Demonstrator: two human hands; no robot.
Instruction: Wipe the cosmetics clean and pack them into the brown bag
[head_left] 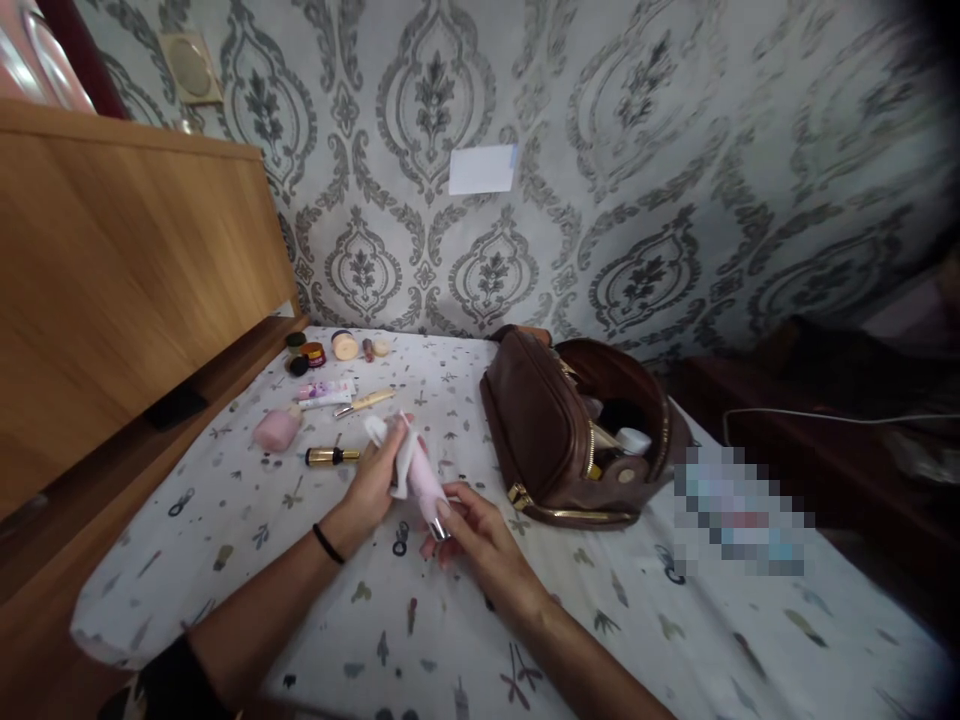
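Note:
A pale pink tube [423, 482] with a silver cap is held between my two hands above the patterned sheet. My right hand [484, 535] grips it near the cap, thumb on top. My left hand [373, 482], with a black band on the wrist, is closed on a white tissue [403, 465] pressed around the tube's upper end. Just left of that hand lies a black-and-gold bottle [330, 457]. An open brown toiletry bag [536, 425] stands to the right, with cosmetics showing inside, among them a white-lidded container [634, 440].
Farther left on the sheet [247, 590] lie a pink bottle [276, 430], a white-and-purple tube [325, 393], a cream-coloured slim tube [367, 402] and several small jars [313, 354]. A wooden cabinet [135, 240] borders the left. A blurred-out item [742, 515] lies right of the bag.

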